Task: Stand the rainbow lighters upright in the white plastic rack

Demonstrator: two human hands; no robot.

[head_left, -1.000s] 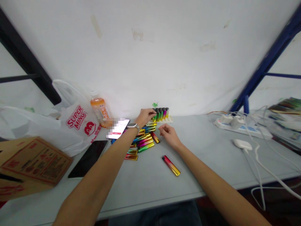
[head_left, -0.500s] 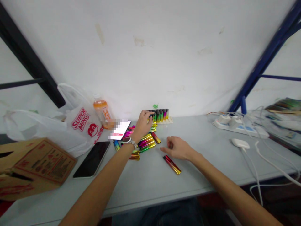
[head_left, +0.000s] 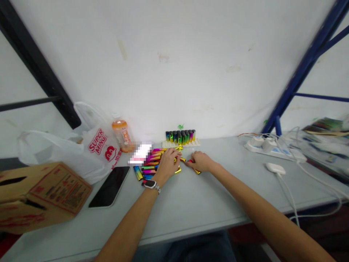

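Over a loose pile of shiny rainbow-coloured tubes point(head_left: 152, 158), my left hand point(head_left: 167, 163) lies with its fingers bent down around a gold tube point(head_left: 182, 159); its fingertips are partly hidden. To its right, my right hand point(head_left: 202, 161) is closed on a red-and-gold tube point(head_left: 196, 171), most of it covered by the fingers. Behind both hands, several tubes with dark tops point(head_left: 184, 136) stand upright in rows in a cream-coloured rack point(head_left: 196, 142) against the wall.
Left of the pile lie a lit screen point(head_left: 140, 154) and a black phone point(head_left: 109, 187). An orange drink bottle point(head_left: 122, 134), a white plastic bag point(head_left: 95, 153) and a cardboard box point(head_left: 46, 193) stand farther left. At right are a power strip point(head_left: 275, 150) and a white charger point(head_left: 275, 168) with cables.
My left hand has come back from the rack down onto the pile. The single red-and-gold tube has left its spot nearer the table edge and is now in my right hand, beside the pile.
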